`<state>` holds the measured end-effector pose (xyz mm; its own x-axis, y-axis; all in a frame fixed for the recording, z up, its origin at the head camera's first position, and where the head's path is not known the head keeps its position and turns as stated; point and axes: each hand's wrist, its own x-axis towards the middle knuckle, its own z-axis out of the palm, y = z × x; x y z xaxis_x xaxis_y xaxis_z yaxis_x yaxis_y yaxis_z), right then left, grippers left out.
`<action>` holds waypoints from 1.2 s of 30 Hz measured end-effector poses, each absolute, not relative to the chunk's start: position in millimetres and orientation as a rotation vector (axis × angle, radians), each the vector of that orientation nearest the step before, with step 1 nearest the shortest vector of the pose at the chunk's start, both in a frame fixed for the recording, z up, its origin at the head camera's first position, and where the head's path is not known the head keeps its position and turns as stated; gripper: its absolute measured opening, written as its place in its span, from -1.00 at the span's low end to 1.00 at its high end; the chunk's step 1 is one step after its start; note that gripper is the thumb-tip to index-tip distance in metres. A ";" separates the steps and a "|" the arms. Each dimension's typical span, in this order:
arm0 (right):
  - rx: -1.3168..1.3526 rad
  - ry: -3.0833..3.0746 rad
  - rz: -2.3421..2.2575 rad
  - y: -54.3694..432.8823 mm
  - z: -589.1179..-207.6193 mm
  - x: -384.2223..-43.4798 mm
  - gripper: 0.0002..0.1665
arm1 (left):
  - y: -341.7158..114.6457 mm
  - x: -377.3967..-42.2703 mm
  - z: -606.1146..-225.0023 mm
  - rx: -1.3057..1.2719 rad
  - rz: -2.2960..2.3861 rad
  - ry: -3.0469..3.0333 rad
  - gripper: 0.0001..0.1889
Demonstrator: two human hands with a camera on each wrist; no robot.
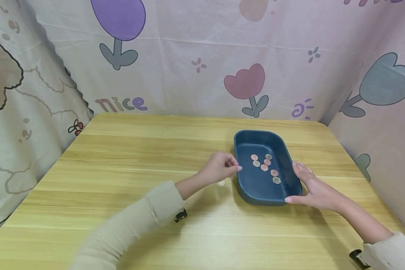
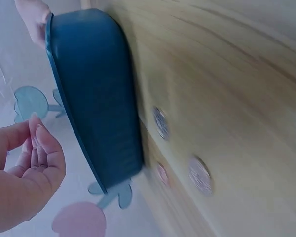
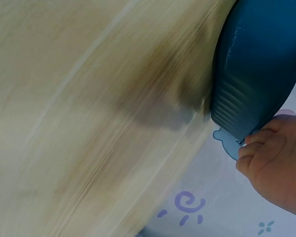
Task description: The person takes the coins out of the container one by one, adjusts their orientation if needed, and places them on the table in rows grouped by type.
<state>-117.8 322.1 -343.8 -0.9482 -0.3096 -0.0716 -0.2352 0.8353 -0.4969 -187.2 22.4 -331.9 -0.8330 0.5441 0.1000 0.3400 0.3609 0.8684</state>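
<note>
My left hand (image 1: 219, 167) is at the left rim of a dark blue rectangular tray (image 1: 256, 193), thumb and forefinger tips together over the rim. In the left wrist view the fingertips (image 2: 35, 123) meet beside the tray wall; I cannot tell whether a coin is between them. My right hand (image 1: 314, 191) holds the tray's right side, thumb at the near corner and fingers along the rim. Several copper and silver coins (image 1: 264, 167) lie flat inside. On the table by the left hand are a silver coin (image 1: 221, 183), another silver coin (image 2: 161, 123) and a copper coin (image 2: 162, 174).
The tray stands on a light wood-grain table (image 1: 138, 157), towards its right side. A printed curtain (image 1: 175, 75) with flowers closes off the back and both sides. A dark wrist strap (image 1: 180, 215) shows below the left sleeve, and another strap (image 1: 357, 258) by the right sleeve.
</note>
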 end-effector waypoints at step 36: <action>-0.464 2.857 -0.742 323.5 -344.1 -119.9 0.29 | 152.5 -207.2 -363.4 1.107 0.479 2.576 -0.73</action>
<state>-119.9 323.5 -344.1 -0.9403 -0.3332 -0.0691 -0.2575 0.8294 -0.4958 -207.2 152.5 -363.4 -0.6601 0.7386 -0.1370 0.6399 0.6484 0.4125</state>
